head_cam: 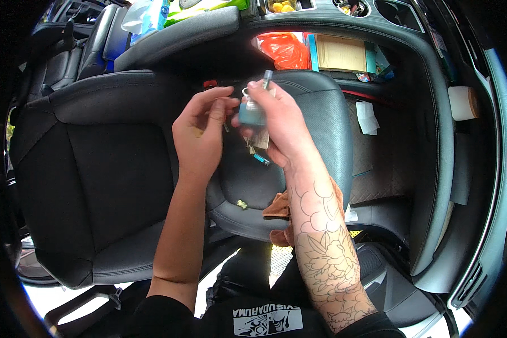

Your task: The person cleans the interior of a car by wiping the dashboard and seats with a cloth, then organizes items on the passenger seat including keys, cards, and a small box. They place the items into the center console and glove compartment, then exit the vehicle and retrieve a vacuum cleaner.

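Observation:
My right hand (281, 118) is closed around a bundle of small items over a black leather car seat cushion (321, 110). In the bundle are a teal object (251, 113), blurred, a clear tube-like piece (268, 76) that sticks out at the top, and pale papers (261, 139) below. Under them shows a small blue-and-clear item (261, 159); whether it hangs or lies on the seat I cannot tell. My left hand (200, 131) is just left of the bundle, fingers bent; its grip is partly hidden. A brown cloth (279, 207) lies partly under my right forearm, near a crumpled pale scrap (241, 204).
The seat backrest (118, 169) fills the left. Beyond the cushion are a red seat-belt buckle (210, 84), a red plastic bag (285, 50) and a cardboard box (342, 53) under the console (321, 19). A white paper (366, 118) lies in the footwell.

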{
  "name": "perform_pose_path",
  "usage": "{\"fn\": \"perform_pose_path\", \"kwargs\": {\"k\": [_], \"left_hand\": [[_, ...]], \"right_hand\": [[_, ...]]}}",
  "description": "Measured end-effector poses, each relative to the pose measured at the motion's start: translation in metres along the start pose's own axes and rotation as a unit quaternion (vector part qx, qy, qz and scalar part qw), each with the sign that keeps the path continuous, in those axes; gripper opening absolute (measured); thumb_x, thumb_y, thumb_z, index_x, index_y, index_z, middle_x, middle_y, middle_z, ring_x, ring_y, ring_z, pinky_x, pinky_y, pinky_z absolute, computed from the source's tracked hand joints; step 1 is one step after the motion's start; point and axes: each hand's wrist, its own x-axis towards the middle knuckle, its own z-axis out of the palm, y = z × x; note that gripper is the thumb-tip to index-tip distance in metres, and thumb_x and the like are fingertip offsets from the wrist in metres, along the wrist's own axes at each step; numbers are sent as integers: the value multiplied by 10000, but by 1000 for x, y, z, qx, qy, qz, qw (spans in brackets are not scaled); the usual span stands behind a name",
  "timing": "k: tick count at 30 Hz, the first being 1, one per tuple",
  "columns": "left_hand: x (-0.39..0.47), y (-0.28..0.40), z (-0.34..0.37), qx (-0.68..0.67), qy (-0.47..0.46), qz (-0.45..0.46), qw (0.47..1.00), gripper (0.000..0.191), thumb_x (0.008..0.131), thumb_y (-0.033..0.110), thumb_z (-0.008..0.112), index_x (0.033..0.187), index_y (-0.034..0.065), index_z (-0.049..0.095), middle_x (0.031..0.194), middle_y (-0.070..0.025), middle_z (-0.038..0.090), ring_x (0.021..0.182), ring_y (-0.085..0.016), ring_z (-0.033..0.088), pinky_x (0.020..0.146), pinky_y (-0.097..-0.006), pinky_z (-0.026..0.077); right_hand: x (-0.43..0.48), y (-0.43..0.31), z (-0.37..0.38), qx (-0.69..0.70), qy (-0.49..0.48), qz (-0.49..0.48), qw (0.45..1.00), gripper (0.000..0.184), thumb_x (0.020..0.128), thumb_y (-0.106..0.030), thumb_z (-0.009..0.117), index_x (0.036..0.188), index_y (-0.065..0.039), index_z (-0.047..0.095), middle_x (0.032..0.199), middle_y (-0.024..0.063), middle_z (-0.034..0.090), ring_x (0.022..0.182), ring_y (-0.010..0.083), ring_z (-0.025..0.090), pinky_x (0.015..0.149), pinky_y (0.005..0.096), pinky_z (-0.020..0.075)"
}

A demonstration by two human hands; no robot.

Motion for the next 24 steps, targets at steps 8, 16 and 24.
{"fn": "perform_pose_path", "kwargs": {"k": [8,16,24], "left_hand": [[-6,-202,-41,338,32,-189,921,382,965,272,915,1270,64,817,1151,-168,869,1025,-290,852,926,-417,659],[-5,-240,-26,338,10,-106,935,324,973,74,843,1288,67,770,1152,-143,830,949,-293,805,898,-413,638],[-3,-96,-16,-116,88,-161,976,315,1153,147,756,1417,-19,711,1119,-77,819,931,-78,719,807,-232,568]], "right_hand": [[-6,-20,-9,102,27,-47,993,240,1164,-236,660,1290,-32,673,1102,137,746,918,277,829,662,357,630],[-3,-16,-20,140,-27,-16,990,322,1163,-205,613,1415,-15,676,1296,188,773,1111,345,839,806,417,706],[3,-10,-21,92,69,69,991,290,1213,-292,583,1335,-51,688,1194,133,787,1007,276,845,736,382,692]]}}
